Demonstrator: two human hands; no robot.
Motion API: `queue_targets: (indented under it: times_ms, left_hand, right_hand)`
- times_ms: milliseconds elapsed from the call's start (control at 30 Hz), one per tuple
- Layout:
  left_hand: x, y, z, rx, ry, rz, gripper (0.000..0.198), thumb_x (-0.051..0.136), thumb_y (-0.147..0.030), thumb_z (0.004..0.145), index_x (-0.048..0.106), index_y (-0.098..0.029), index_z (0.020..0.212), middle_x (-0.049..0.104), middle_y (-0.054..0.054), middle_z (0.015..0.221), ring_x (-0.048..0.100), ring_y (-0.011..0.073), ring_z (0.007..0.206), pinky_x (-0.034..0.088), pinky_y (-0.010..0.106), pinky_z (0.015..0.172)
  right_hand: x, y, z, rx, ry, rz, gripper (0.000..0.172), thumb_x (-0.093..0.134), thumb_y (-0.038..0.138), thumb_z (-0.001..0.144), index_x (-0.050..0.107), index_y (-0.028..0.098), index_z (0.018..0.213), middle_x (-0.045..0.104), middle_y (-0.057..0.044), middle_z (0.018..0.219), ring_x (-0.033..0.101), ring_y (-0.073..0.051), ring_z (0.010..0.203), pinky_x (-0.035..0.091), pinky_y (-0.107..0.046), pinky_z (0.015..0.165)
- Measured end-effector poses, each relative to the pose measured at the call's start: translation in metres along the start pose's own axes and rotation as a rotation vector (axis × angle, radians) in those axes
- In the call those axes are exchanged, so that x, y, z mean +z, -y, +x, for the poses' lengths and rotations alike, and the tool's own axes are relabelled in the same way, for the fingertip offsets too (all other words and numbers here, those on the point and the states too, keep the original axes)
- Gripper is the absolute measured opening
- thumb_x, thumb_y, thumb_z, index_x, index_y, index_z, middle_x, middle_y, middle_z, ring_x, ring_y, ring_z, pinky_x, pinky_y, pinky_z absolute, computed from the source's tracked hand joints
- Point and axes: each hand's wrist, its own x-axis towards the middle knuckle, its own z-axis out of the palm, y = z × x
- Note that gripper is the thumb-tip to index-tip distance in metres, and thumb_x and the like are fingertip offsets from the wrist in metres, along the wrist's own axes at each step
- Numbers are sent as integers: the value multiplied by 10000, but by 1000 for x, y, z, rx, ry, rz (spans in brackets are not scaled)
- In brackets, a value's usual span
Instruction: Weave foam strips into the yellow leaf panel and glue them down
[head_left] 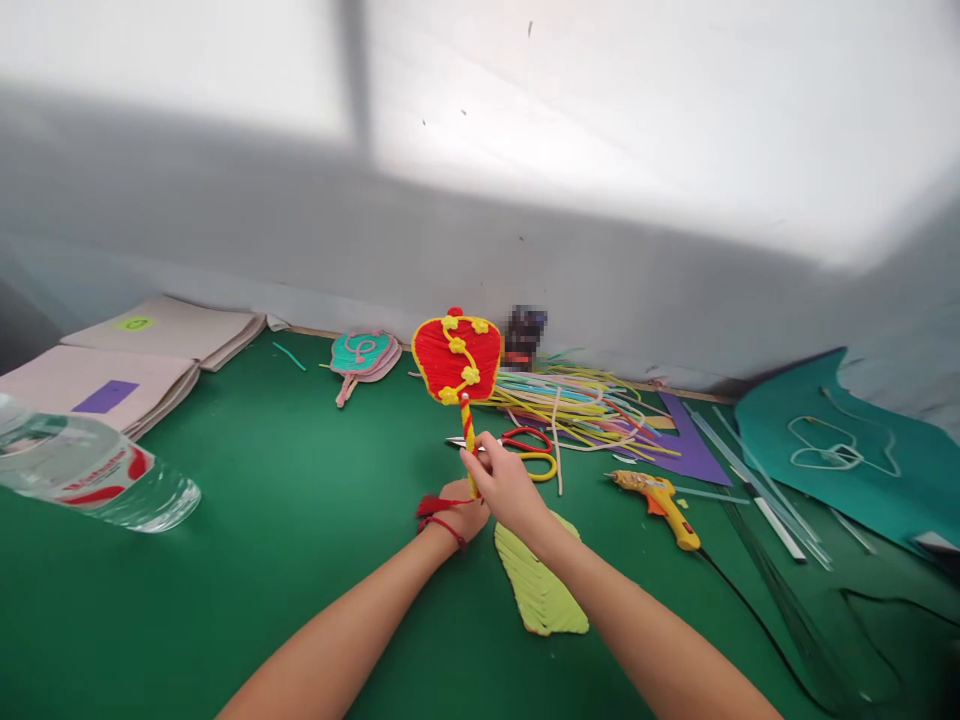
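A small red craft fan with yellow trim and yellow flowers stands upright on a red-and-yellow striped handle. My right hand pinches that handle partway up. My left hand, a red string with a tassel on its wrist, grips the bottom of the handle, partly hidden behind the right hand. Both hands hover over the green table. A light green ribbed craft piece lies on the table under my right forearm.
Red-and-yellow scissors lie just behind the hands. A yellow glue gun with its black cord lies right. Coloured strips, purple sheet, teal sheet, a teal-pink fan, notebooks, a water bottle.
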Motion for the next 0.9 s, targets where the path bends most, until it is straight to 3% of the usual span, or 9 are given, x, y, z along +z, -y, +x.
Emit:
queue_targets:
  times_ms: [100, 167, 233, 300, 467, 567, 733, 833, 900]
  left_hand:
    - [-5, -1, 1, -5, 0, 74, 136, 682, -279, 714, 641, -152, 740, 595, 3, 655, 589, 191, 724, 467, 264, 681]
    - [-9, -6, 1, 3, -33, 83, 160, 625, -296, 753, 630, -158, 833, 571, -17, 586, 564, 152, 615, 453, 238, 608]
    - [-12, -17, 2, 14, -75, 59, 266, 489, -357, 836, 569, -152, 984, 607, -7, 654, 559, 129, 575, 454, 232, 573]
    - [-13, -32, 1, 22, -71, 6, 366, 388, -432, 868, 528, -134, 1029, 658, 45, 787, 610, 141, 659, 488, 254, 626]
    - [0, -73, -5, -52, 51, -251, 562, 433, -602, 788, 535, -110, 1042, 684, 112, 873, 656, 216, 714, 538, 294, 520]
    - [11, -83, -10, -138, -16, -229, 485, 534, -518, 775, 556, -100, 1020, 699, 105, 822, 653, 194, 621, 530, 260, 448]
    - [23, -76, -14, -259, -147, -274, 273, 567, -228, 792, 578, -103, 1035, 711, 82, 851, 674, 169, 675, 570, 264, 586]
    - [24, -74, -14, -301, -166, -308, 267, 530, -196, 810, 582, -102, 1054, 712, 89, 887, 682, 173, 713, 574, 263, 602]
    - [23, -79, -14, -333, -177, -337, 269, 506, -185, 820, 587, -89, 1058, 712, 96, 883, 682, 170, 704, 573, 254, 593]
  right_hand:
    - [-11, -16, -19, 37, 16, 41, 205, 398, 368, 843, 345, 232, 698, 325, 89, 474, 300, -109, 450, 231, -224, 469]
    - [-18, -25, -33, 63, 28, 62, 220, 395, 377, 848, 332, 233, 695, 310, 91, 476, 292, -109, 446, 216, -226, 465]
    - [-26, -32, -47, 93, 37, 71, 231, 389, 387, 855, 320, 234, 696, 286, 95, 473, 274, -108, 445, 203, -228, 468]
    - [-34, -38, -61, 122, 49, 78, 245, 385, 390, 860, 303, 233, 690, 264, 97, 475, 260, -107, 450, 199, -229, 475]
    - [-48, -51, -92, 150, 114, 124, 221, 384, 370, 864, 324, 230, 704, 278, 91, 492, 279, -103, 463, 219, -233, 487]
    - [-53, -57, -109, 168, 176, 149, 218, 393, 355, 861, 329, 226, 697, 309, 87, 492, 281, -99, 458, 214, -237, 474]
    - [-62, -66, -120, 196, 304, 293, 263, 459, 405, 837, 363, 218, 679, 319, 87, 496, 302, -84, 462, 229, -222, 460]
    - [-68, -77, -115, 240, 403, 491, 261, 469, 481, 825, 478, 222, 802, 334, 94, 475, 321, -79, 410, 268, -216, 433]
    - [-69, -86, -110, 277, 367, 595, 324, 384, 518, 856, 518, 226, 900, 367, 85, 474, 340, -80, 375, 287, -216, 407]
